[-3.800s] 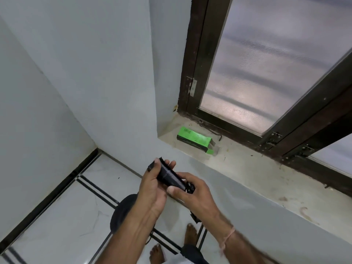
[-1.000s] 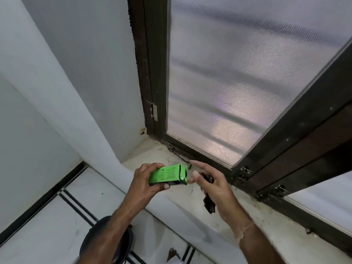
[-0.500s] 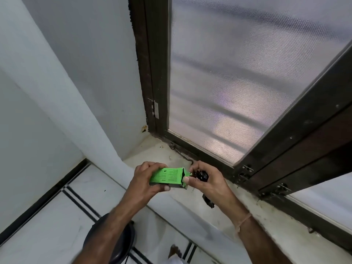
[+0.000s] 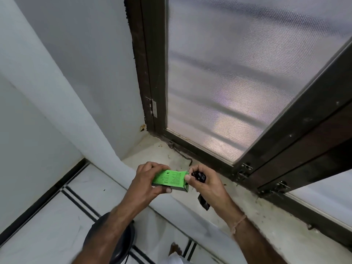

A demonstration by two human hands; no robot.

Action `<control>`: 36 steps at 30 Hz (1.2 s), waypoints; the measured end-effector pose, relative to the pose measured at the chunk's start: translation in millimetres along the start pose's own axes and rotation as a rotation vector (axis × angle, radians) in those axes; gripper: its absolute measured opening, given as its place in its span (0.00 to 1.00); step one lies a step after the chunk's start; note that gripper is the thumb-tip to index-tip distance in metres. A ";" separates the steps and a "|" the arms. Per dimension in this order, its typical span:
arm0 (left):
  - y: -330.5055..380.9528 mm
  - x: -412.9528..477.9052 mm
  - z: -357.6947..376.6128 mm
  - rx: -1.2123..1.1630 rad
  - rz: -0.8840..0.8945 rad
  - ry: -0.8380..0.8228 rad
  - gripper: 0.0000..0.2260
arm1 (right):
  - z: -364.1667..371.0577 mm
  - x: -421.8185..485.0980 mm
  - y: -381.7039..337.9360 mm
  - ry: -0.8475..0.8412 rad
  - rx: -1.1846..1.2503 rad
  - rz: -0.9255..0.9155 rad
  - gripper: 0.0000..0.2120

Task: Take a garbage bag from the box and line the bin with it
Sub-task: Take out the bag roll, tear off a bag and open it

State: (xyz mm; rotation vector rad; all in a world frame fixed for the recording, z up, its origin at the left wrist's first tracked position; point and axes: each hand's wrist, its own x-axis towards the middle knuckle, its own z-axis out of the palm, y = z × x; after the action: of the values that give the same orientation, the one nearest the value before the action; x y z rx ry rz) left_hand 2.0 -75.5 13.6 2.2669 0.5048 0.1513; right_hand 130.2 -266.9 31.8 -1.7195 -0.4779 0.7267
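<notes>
My left hand (image 4: pixel 147 182) grips a small green box (image 4: pixel 170 180) and holds it level above the window sill's front edge. The box's right end is open, its flap hanging down. My right hand (image 4: pixel 206 185) sits at that open end, fingers pinched on a black rolled garbage bag (image 4: pixel 199 176); a loose black piece (image 4: pixel 203 202) of it hangs below the palm. The thumb touches the box's open end. Down on the floor stands the dark round bin (image 4: pixel 122 242), mostly hidden behind my left forearm.
A stained stone window sill (image 4: pixel 257 221) runs to the right under a dark wooden frame (image 4: pixel 152 73) with a mesh screen. A metal hook latch (image 4: pixel 181 153) lies on the sill. White wall to the left, tiled floor (image 4: pixel 47 225) with black stripes below, my bare foot (image 4: pixel 174 248) by the bin.
The roll was in both hands and the box lay on the sill. Now my left hand holds the box, and over the last second my right hand has brought the roll to its open end.
</notes>
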 end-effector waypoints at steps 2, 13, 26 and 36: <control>-2.2 1.2 3.3 0.000 -0.022 0.025 0.28 | 7.2 -2.5 6.6 0.056 0.082 0.006 0.08; -22.7 59.3 9.1 0.275 -0.033 -0.043 0.26 | 41.8 28.9 41.5 0.190 0.126 0.200 0.12; -21.3 11.4 6.3 0.210 -0.046 0.090 0.29 | 66.6 -5.2 35.6 0.259 0.359 0.320 0.18; -38.2 -84.4 -42.0 -0.791 -0.669 -0.131 0.27 | 215.3 -23.4 -1.4 0.195 0.436 0.433 0.25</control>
State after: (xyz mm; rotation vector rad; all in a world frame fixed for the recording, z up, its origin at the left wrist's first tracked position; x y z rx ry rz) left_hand -98.0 -57.5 18.4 1.2541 0.9110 -0.1228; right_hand -34.5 -128.9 4.5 -1.4662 0.1893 0.8823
